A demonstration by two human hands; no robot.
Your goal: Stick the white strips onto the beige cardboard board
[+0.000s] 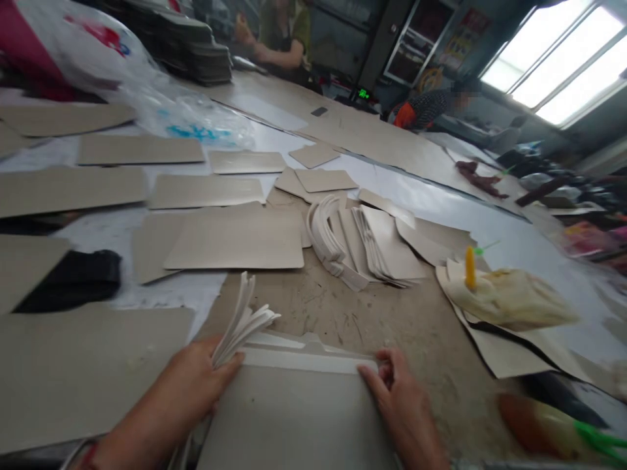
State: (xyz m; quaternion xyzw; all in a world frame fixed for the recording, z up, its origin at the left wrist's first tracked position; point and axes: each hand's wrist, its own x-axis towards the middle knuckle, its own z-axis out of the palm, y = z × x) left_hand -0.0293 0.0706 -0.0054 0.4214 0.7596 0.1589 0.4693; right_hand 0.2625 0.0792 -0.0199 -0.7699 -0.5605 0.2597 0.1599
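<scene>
Both hands on card stack (pixel 298 398): left hand (pixel 196 385) pinches fanned sheets (pixel 242 320) at its corner, right hand (pixel 399 398) grips the far edge.

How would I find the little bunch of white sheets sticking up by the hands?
Start at the big grey board lying nearest the camera, under both hands. At its left corner, the left hand pinches a fanned white bunch. Unlike the flat sheets around, it stands upright with splayed edges.
</scene>
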